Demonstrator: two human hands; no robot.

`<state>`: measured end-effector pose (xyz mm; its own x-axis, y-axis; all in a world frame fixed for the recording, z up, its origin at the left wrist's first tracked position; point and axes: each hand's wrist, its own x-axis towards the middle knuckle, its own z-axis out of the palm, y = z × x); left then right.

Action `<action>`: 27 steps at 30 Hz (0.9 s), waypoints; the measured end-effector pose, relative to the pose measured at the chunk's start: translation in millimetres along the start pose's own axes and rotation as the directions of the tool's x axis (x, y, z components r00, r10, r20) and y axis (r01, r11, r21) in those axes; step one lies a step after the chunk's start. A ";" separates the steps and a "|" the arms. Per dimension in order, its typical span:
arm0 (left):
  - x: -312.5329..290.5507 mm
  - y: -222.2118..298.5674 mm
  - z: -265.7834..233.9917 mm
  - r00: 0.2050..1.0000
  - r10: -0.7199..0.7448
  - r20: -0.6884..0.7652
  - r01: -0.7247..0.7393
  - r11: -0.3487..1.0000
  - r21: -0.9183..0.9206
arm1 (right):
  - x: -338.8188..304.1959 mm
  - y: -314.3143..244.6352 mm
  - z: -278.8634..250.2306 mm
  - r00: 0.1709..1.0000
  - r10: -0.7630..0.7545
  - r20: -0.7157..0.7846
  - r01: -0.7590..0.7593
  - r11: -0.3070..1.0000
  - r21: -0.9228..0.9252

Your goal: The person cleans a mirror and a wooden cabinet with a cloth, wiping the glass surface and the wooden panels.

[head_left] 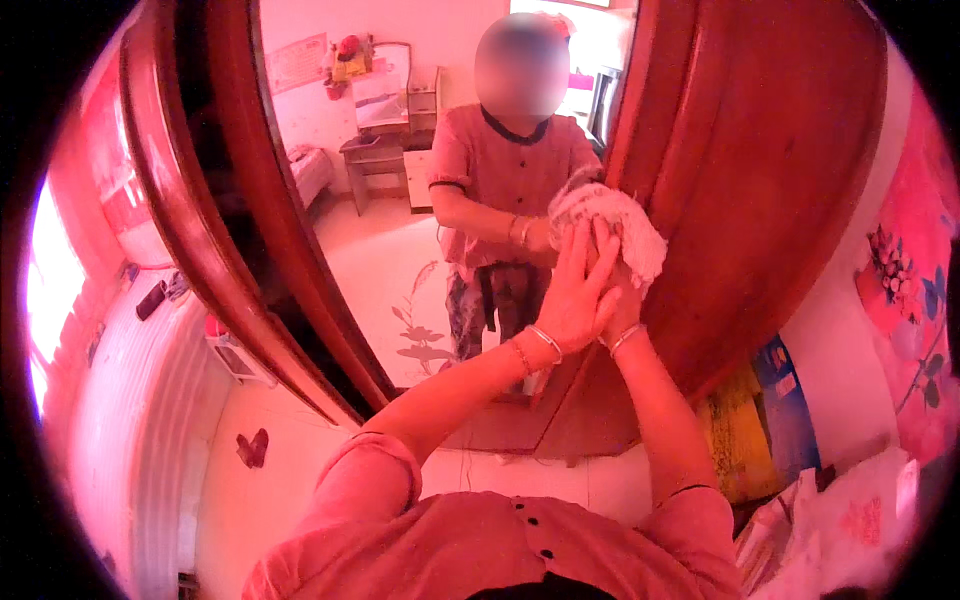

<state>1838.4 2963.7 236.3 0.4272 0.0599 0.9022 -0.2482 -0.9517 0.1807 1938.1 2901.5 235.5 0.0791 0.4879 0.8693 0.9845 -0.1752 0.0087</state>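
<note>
A crumpled pale cloth (635,222) is pressed against the right edge of a tall mirror (400,260) set in a reddish-brown wooden wardrobe (770,170). My right hand (625,297) is behind the cloth's lower part, gripping it, with its fingers partly hidden. My left hand (575,300) lies in front, its fingers stretched out and slightly spread, the tips touching the cloth beside the right hand. Each wrist wears a bracelet. The mirror reflects me, the cloth and a room with a dressing table.
On the left, a wooden door panel (215,230) stands ajar beside a dark gap. A bed with a striped pale cover (140,390) is farther left, and dark shoes (252,448) lie on the floor. At the right are a yellow-and-blue package (765,420) and plastic bags (840,520).
</note>
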 end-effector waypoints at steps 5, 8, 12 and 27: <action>50.3 -6.1 -13.9 0.999 0.049 0.012 -0.048 0.997 -0.057 | 51.7 -7.5 -36.0 0.997 -0.024 0.074 0.040 0.974 -0.223; 118.8 -3.6 -29.2 0.974 0.174 -0.147 -0.180 0.983 -0.028 | 118.2 9.2 -59.5 0.971 -0.214 -0.111 0.176 0.943 -0.281; 216.7 -9.9 -48.1 0.860 0.368 -0.354 -0.384 0.923 0.028 | 215.3 24.6 -99.4 0.897 -0.329 -0.294 0.255 0.930 -0.265; 236.2 -3.4 -61.6 0.801 0.425 -0.421 -0.377 0.905 0.197 | 229.7 55.5 -80.3 0.841 -0.446 -0.305 0.312 0.863 -0.398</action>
<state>1886.6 2999.6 472.9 -0.1293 -0.2302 0.9645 -0.2140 -0.9433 -0.2538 1998.4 2935.2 475.3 -0.4200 0.2275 0.8786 0.8117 -0.3388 0.4758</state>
